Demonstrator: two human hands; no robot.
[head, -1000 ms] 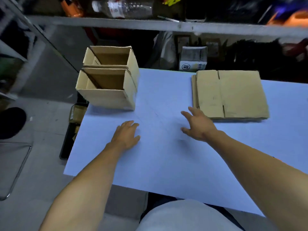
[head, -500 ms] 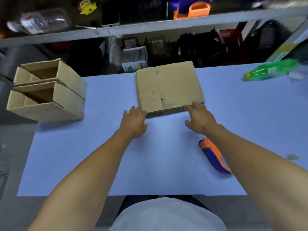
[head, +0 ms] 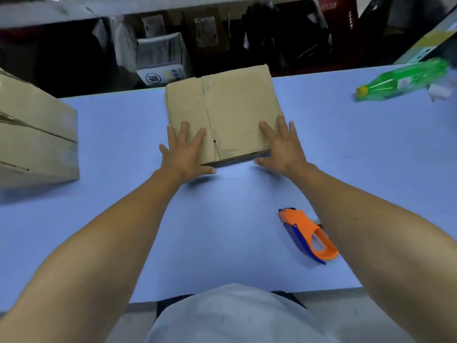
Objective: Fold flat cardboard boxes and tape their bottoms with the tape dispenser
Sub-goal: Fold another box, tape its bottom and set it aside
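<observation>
Far left: folded boxes (head: 37,134) are standing at the table's left edge, partly out of view, well apart from the hands.

Left hand (head: 184,151) is lying flat, fingers spread and straight, over the near left corner of the stack of flat cardboard boxes (head: 222,112). Thumb is pointing out along the table (head: 123,134) below the stack's near edge. Nothing is being pinched.

Centre: the stack is lying flat on the blue table, toward its far edge, between the two hands. How many sheets it holds cannot be told.

Right hand (head: 282,144) is mirroring the left, fingers splayed over the near right corner, thumb reaching under or along the near edge; which of the two is not clear.

Right of that: the tape dispenser (head: 306,235) is lying on its side near the right forearm, untouched, close to the table's near edge. Far right, a green bottle (head: 400,80) is lying on its side.

Risks, as judged:
- Lifting with flat palms could be dragging several sheets at once, since no single edge is being pinched.
- Pulling the stack nearer could be sweeping the right forearm into the dispenser and knocking it off the near edge.
- A sliding sheet could be skewing the rest of the stack.
</observation>
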